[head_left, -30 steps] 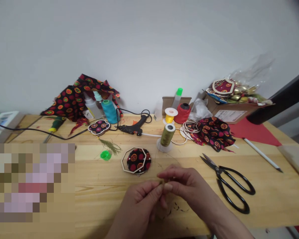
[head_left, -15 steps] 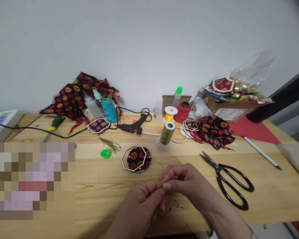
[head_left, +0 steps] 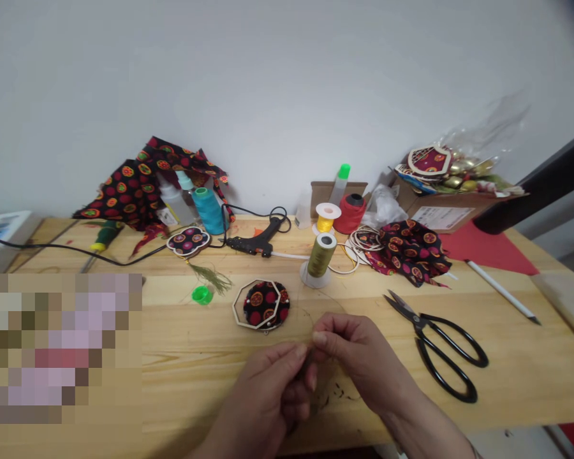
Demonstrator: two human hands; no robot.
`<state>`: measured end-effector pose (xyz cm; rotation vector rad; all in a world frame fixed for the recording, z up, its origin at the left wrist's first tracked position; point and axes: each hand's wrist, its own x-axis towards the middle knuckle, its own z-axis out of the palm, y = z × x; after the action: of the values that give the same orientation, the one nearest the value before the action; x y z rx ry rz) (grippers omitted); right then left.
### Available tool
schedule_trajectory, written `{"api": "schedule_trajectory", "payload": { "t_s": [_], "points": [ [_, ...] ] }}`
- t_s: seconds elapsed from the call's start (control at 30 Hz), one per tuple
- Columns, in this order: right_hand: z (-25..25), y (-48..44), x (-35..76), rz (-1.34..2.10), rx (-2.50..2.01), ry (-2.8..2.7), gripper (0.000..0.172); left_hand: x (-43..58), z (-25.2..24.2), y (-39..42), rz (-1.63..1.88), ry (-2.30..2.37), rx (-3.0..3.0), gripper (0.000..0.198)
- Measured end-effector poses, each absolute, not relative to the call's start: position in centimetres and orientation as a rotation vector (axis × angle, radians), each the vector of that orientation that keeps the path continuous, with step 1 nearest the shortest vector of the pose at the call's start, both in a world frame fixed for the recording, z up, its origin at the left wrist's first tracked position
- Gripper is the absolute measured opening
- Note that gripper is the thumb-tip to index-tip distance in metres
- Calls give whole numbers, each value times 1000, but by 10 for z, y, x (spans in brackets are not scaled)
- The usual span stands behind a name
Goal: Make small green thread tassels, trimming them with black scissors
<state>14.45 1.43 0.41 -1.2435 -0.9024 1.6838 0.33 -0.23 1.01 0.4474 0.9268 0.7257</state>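
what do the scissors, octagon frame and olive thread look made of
Scissors: metal, probably steel; grey blades with a dull sheen. Handles: smooth, glossy black; coated or painted, hard to tell. Octagonal frame: likely thin wood or plywood, by its pale, matt face. Olive thread: fine wound fibre, perhaps synthetic by its faint sheen.

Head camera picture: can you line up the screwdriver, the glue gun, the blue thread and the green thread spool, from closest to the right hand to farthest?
1. Green thread spool: just beyond the right hand.
2. Glue gun: farther back, to the left.
3. Blue thread: left of the glue gun.
4. Screwdriver: farthest, well over to the left.
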Motion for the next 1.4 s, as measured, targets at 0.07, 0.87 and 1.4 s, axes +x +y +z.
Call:
{"api": "schedule_trajectory", "payload": {
  "t_s": [0.07,0.87,1.4],
  "points": [
    [4,14,145,1658,-1262,-905,26,4,10,-3,732,918,450,25],
    [12,9,146,1423,-1322,-1141,16,4,11,-1,706,1019,600,33],
    [9,8,140,1395,-1379,-1266,22,-2,2,-1,699,1029,711,27]
  ]
}}
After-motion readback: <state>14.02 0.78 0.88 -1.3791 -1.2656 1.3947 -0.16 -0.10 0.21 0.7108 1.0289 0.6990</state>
